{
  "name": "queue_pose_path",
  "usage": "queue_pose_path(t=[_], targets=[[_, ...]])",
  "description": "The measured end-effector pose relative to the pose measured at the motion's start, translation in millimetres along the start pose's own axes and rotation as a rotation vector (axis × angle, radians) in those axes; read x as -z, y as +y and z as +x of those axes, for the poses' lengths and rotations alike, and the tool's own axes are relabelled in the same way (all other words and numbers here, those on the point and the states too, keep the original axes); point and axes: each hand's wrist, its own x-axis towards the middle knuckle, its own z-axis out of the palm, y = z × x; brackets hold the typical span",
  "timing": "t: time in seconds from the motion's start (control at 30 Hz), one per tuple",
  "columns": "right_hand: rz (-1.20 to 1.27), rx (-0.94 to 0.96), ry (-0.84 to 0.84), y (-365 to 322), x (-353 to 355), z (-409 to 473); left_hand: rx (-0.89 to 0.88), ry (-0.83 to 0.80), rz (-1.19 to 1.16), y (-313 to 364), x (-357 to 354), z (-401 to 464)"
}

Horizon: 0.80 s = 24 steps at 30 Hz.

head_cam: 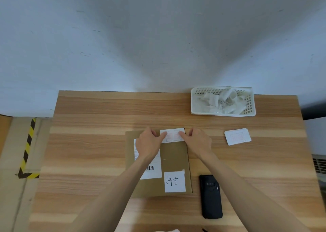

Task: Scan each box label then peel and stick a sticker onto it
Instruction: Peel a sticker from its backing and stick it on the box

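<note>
pressing sticker [173, 135] onto far right corner of box [173, 159] on surface [88, 143]; left hand [149, 143], right hand [198, 140] fingertips flat on sticker. risk: uneven pressure could wrinkle it, skew it.

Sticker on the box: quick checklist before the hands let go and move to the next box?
1. Sticker lies on the box, far right corner: ok.
2. Both the left hand and the right hand have fingertips on it: ok.
3. Pressed flat, no lifted edge: cannot tell.
4. Barcode label left uncovered: ok.
5. Scanner within reach, right of the box: ok.
6. Spare stickers on the table: ok.
</note>
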Motion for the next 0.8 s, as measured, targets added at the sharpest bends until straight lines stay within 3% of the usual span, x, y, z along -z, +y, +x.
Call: queue_pose_path(t=[0.17, 0.4, 0.6, 0.8], targets=[[0.044, -0.013, -0.041, -10, -7, 9, 0.0, -0.016, 0.09, 12, 5, 7], [0.19, -0.018, -0.077, 17, -5, 12, -0.063, -0.088, -0.119, -10, 16, 11], [0.101, 0.038, -0.085, 11, -11, -10, -0.219, -0.054, 0.092, -10, 6, -8], [0.189, 0.053, -0.103, 22, -9, -13, -0.231, -0.099, 0.023, -24, 15, -5]])
